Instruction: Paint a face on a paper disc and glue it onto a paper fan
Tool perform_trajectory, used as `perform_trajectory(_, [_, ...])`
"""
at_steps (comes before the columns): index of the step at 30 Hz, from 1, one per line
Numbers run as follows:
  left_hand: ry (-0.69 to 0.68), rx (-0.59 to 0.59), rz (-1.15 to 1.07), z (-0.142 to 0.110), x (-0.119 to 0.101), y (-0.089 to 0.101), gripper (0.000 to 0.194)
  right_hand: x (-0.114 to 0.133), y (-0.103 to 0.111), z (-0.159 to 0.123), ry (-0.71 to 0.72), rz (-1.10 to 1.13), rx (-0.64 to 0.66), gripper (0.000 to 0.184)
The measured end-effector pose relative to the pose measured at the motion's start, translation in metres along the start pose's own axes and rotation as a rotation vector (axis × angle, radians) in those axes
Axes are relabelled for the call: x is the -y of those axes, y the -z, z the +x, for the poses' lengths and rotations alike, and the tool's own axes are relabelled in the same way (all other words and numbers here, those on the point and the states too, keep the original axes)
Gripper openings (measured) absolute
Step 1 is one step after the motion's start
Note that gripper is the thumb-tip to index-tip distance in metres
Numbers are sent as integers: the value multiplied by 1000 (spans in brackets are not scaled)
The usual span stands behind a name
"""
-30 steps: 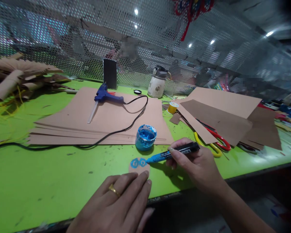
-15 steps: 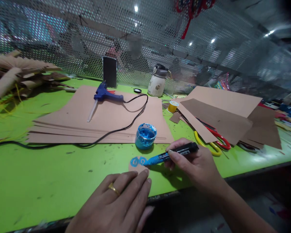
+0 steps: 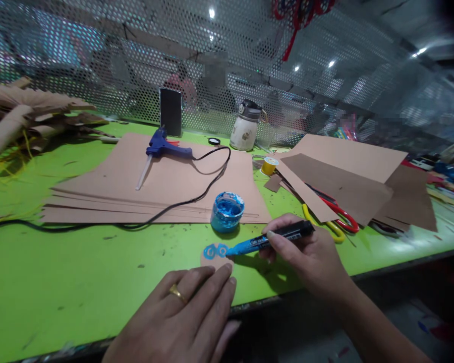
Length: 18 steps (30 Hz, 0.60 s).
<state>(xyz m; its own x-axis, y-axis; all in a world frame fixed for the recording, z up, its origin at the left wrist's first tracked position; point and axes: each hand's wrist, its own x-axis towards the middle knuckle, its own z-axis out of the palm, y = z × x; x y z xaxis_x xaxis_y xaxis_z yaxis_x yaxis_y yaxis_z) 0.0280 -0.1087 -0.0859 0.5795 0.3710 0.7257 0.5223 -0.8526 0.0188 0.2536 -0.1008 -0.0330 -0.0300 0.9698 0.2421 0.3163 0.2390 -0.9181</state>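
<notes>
My right hand (image 3: pixel 302 252) grips a black marker (image 3: pixel 287 233) whose front end is coated in blue paint. Its tip touches a small round piece of brown card (image 3: pixel 209 259) near the table's front edge. Two blue rings are painted on the card, side by side. Stretched out flat, the fingers of my left hand (image 3: pixel 189 307) press on the card's near edge and cover part of it. A gold ring (image 3: pixel 177 293) is on one finger. Just behind the card stands an uncapped glass jar of blue paint (image 3: pixel 227 214).
A blue glue gun (image 3: pixel 166 147) with its black cord lies on stacked brown paper (image 3: pixel 109 176). Behind stand a phone (image 3: pixel 170 112) and a bottle (image 3: pixel 245 126). To the right are yellow thread (image 3: pixel 269 166), red-handled scissors (image 3: pixel 344 216), yellow handles (image 3: pixel 335 233) and brown sheets (image 3: pixel 340 186).
The marker tip has shifted slightly right along the edge of the right-hand blue ring, and my right hand has tilted a little with it. My left hand stays in place.
</notes>
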Motion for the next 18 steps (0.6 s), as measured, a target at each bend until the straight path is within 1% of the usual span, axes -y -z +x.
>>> perform_trajectory(6, [0,-11,-2,0,1,-2,24,0,0,0,8,-2,48,10])
perform_trajectory(12, [7,5,-10,-1,0,0,25,-3,2,1,26,-45,3,12])
perform_trajectory(18, [9,-2,12,0,0,-1,25,-2,1,0,-8,12,-20,13])
